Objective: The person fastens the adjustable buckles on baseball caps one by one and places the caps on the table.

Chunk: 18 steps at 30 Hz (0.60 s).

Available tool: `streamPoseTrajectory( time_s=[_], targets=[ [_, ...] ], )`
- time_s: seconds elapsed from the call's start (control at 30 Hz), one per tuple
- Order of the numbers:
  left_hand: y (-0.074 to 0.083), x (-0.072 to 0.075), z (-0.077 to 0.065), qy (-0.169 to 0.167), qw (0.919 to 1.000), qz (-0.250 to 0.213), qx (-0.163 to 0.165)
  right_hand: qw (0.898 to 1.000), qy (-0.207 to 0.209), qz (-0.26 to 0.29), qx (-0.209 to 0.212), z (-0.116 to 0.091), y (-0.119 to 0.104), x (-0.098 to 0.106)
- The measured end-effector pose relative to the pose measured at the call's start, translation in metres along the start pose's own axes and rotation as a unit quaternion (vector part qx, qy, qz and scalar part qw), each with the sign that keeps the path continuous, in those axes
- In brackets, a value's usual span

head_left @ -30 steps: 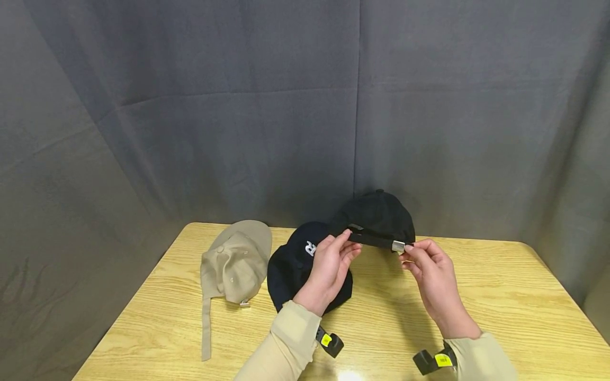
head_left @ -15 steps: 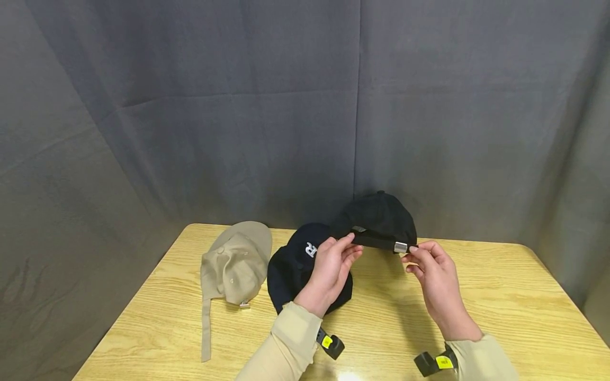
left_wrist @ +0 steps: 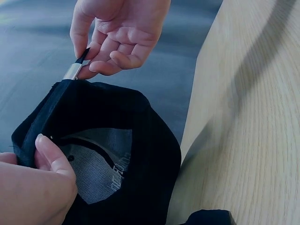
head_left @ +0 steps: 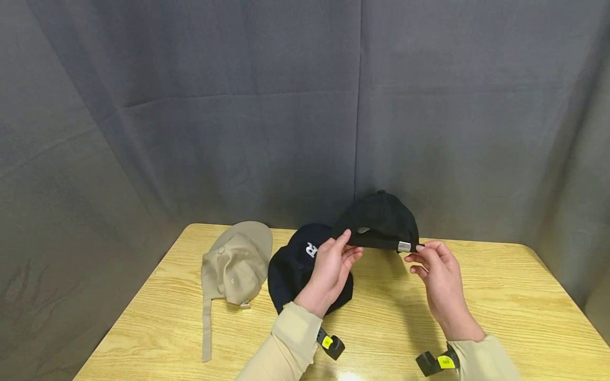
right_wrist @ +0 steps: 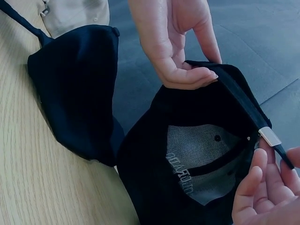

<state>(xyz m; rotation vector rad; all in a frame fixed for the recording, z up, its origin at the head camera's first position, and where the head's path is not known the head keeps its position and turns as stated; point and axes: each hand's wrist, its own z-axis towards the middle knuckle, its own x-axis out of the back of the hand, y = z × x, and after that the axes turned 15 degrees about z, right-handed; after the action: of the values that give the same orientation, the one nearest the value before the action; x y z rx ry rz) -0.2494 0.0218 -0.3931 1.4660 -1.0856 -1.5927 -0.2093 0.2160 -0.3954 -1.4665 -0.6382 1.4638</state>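
A black baseball cap (head_left: 381, 214) is held up over the back of the table, its strap side toward me. My left hand (head_left: 331, 267) pinches the strap and band at the left of the cap's rear opening. The silver buckle (head_left: 404, 246) sits at the right end of the strap. Just beyond it, my right hand (head_left: 438, 278) pinches the short strap end (right_wrist: 284, 157) between thumb and forefinger, the other fingers loosely bent. From the left wrist view I look into the cap, where a grey mesh panel (left_wrist: 101, 164) shows the reversed stitching of some lettering.
A navy cap (head_left: 288, 275) with a white letter R lies on the table, partly behind my left forearm. Left of it lies a beige cap (head_left: 233, 264), its long loose strap (head_left: 206, 330) trailing toward me. A grey curtain (head_left: 305, 106) hangs behind the wooden table (head_left: 514, 296).
My right hand has drawn the strap end slightly to the right, and the buckle has shifted right with it. The strap looks tauter along the cap's opening. My left hand stays nearly in place.
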Motion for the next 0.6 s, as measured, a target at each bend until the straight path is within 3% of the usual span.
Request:
streamPoseTrajectory(
  time_s=[0.6],
  targets=[
    [-0.0038,-0.0026,-0.0009,-0.001,0.9999,0.009,0.013,1.000,0.003,-0.016,-0.012,-0.0011,0.0024,0.0013]
  ],
)
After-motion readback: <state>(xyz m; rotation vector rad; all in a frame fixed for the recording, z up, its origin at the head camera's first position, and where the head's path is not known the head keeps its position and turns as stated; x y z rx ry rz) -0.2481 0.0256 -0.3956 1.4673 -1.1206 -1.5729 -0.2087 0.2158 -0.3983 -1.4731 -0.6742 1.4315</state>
